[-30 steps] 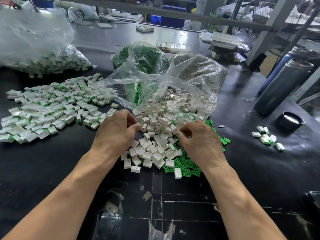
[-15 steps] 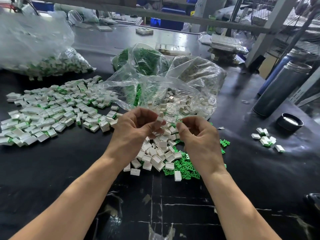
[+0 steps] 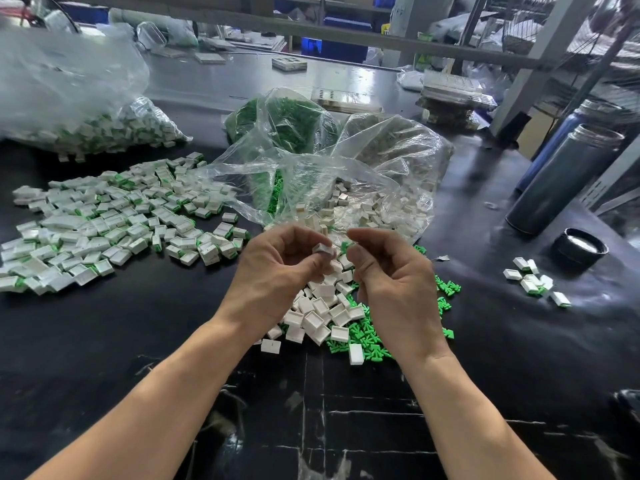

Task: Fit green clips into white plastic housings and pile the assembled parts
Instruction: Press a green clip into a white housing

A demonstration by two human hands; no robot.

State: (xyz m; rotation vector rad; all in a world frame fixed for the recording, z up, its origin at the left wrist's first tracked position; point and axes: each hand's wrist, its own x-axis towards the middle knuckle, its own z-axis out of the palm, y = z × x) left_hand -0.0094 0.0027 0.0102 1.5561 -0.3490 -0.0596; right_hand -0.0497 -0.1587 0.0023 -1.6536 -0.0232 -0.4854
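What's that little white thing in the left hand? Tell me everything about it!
The white housing is a small boxy piece that looks like hard, shiny plastic. The left hand pinches it between thumb and fingers, lifted above the heap of loose housings on the black table. Fingers hide much of it, so whether a clip is inside can't be told.

Two hands [image 3: 277, 268]; three plastic bags [image 3: 346, 174]; one flask [image 3: 564, 178].

Looks like a factory assembly bench: black worktable [image 3: 104, 341], bulk bags of plastic parts [image 3: 86, 109], metal racking [image 3: 540, 64] behind.
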